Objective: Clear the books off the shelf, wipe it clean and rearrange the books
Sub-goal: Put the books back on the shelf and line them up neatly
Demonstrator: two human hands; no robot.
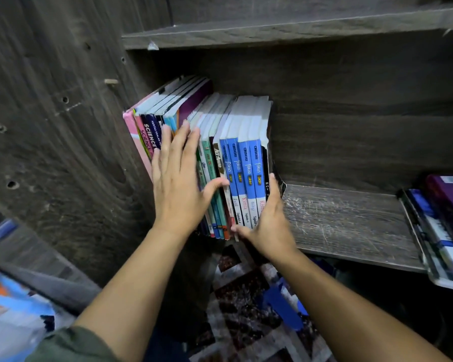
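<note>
— Found where?

— Found the books (pixel 220 158) upright in one row at the left end of the shelf (pixel 351 218), leaning towards its side wall.

— Counted?

— Counted four blue spines (pixel 246 173) marked "fokus". Lost the rest behind the left hand (pixel 177 184), laid flat on the spines with fingers straight.

— And the right hand (pixel 267 220)?

— Clasped the row's right end: thumb across the spine bottoms, fingers mostly hidden behind the end cover.

— Anything further out?

— Saw one lying stack (pixel 442 226) at the shelf's right, blurred and cut off by the frame edge.
</note>
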